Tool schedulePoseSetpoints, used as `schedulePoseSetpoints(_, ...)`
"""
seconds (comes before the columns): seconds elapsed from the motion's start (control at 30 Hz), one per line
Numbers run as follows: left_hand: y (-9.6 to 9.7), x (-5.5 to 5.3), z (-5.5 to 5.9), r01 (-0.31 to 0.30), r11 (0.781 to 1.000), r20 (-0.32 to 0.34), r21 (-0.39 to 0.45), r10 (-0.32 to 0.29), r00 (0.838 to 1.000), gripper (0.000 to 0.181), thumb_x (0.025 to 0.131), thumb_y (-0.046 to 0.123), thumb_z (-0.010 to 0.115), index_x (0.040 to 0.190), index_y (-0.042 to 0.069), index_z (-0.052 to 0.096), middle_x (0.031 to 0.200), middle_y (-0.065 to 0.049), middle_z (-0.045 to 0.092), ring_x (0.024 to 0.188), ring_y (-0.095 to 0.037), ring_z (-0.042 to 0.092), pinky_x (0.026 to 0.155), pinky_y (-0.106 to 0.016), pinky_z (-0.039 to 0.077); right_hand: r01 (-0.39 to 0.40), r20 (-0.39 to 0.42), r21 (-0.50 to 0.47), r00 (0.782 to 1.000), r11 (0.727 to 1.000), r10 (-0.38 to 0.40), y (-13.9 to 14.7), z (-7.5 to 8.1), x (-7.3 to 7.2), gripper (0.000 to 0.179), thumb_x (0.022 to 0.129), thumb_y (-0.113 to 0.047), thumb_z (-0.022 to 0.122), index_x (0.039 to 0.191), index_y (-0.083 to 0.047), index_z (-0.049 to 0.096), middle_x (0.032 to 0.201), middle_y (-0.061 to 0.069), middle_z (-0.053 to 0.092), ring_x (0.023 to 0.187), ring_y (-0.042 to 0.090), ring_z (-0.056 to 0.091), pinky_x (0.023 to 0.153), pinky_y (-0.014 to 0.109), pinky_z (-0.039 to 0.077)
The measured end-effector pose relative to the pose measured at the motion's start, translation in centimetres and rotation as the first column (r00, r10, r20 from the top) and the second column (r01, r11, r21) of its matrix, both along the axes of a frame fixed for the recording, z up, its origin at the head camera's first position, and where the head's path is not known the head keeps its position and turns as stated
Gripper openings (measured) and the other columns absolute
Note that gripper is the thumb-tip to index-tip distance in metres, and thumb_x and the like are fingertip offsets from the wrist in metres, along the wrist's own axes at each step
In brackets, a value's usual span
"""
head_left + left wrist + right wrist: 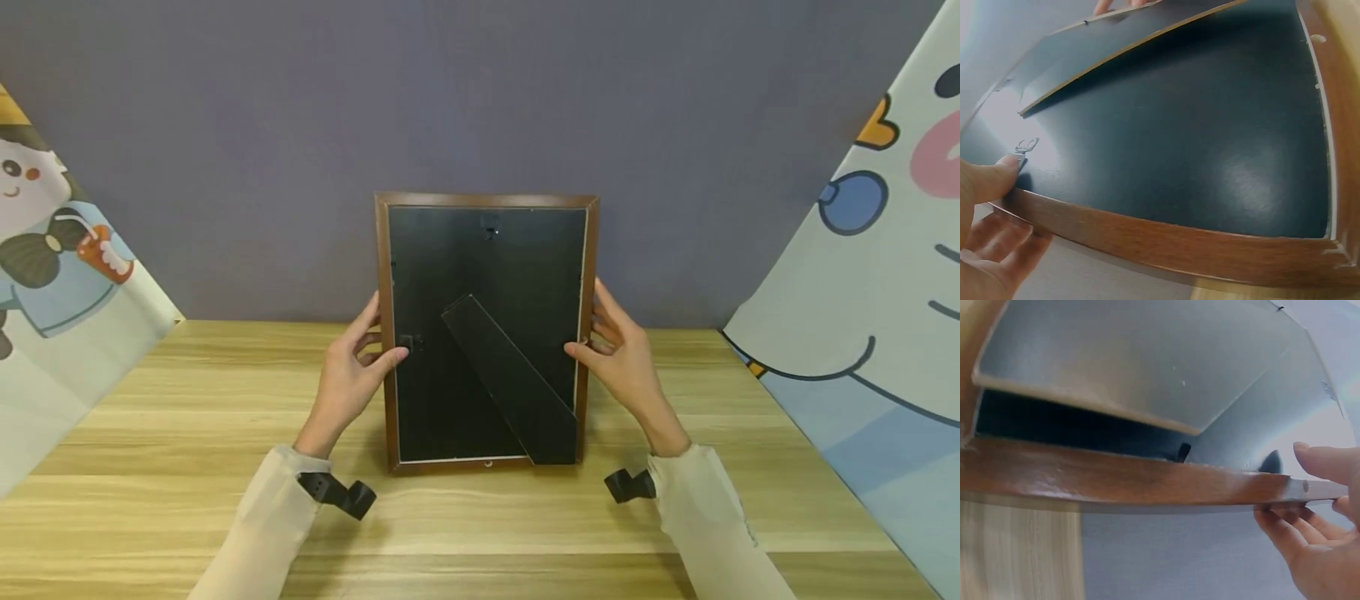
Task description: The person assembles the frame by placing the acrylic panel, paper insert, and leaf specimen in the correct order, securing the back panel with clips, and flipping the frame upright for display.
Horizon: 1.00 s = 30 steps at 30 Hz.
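A picture frame (480,392) with a brown wooden border stands upright at the middle of the table, its black back toward me. A black easel leg (510,375) slants across that back to the lower right corner. My left hand (352,367) grips the left edge, thumb on the backing by a small metal hanger (1027,145), fingers behind the border. The right hand (618,358) holds the opposite edge at a similar height, thumb in front and fingers behind. In the right wrist view the leg's lower end (1097,406) stands off the backing. The frame's front is hidden.
The wood-grain table (225,400) reaches back to a grey wall panel (480,100). Cartoon-printed panels flank it, one on the left (67,250) and one on the right (862,275). Black wrist cameras (341,493) sit on both cream sleeves.
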<state>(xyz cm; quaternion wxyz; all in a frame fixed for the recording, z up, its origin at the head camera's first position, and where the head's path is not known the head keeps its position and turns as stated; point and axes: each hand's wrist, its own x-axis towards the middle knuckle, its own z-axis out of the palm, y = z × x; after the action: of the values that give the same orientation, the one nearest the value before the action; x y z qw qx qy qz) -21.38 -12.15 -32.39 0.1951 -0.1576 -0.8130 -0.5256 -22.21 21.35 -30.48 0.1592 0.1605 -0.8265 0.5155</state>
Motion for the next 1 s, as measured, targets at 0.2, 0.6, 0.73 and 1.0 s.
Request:
schedulePoseSetpoints(0.2,0.2,0.0,0.0,-0.023,0.999,-0.078,0.028,0.025,0.997,0.080,0.082,-0.002,0.071,0.149,0.012,0.031,0.148,-0.015,0.040,0.115,-0.032,0.056,0.088,-0.040,0.054,0.008,-0.053,-0.042,0.999,0.999,-0.010,-0.3,0.0,0.2,0.088,0.083,0.004,0.069,0.152,-0.020,0.021,0.154,0.018,0.026,0.133,0.041,0.038,0.098,0.053,0.043)
schedulePoseSetpoints(0.6,0.5,0.1,-0.9,-0.053,0.998,-0.275,0.025,0.058,0.960,0.080,0.075,-0.005,0.074,0.145,0.003,0.036,0.143,-0.020,0.045,0.108,-0.037,0.059,0.081,-0.032,0.056,0.109,-0.151,-0.043,0.982,0.993,-0.114,-0.8,-0.3,0.9,0.082,0.083,0.007,0.068,0.151,-0.015,0.027,0.150,0.021,0.034,0.128,0.041,0.045,0.095,0.050,0.045)
schedulePoseSetpoints(0.73,0.5,0.2,-1.1,-0.036,0.999,-0.350,0.037,0.047,0.936,0.081,0.071,-0.009,0.076,0.142,-0.002,0.039,0.140,-0.024,0.046,0.105,-0.039,0.060,0.080,-0.013,0.052,0.150,-0.227,-0.058,0.961,0.987,-0.160,-1.0,-0.6,1.3,0.080,0.081,0.009,0.068,0.149,-0.010,0.031,0.145,0.025,0.040,0.123,0.042,0.050,0.091,0.029,0.052)
schedulePoseSetpoints(1.0,0.3,-0.2,-1.8,-0.070,0.997,-0.486,0.027,0.074,0.871,0.081,0.065,-0.012,0.078,0.139,-0.005,0.043,0.132,-0.028,0.052,0.097,-0.042,0.063,0.076,-0.020,0.055,0.182,-0.393,-0.092,0.897,0.979,-0.203,-1.4,-1.6,1.8,0.081,0.072,0.018,0.071,0.144,0.002,0.036,0.136,0.031,0.047,0.112,0.044,0.055,0.080,0.003,0.046)
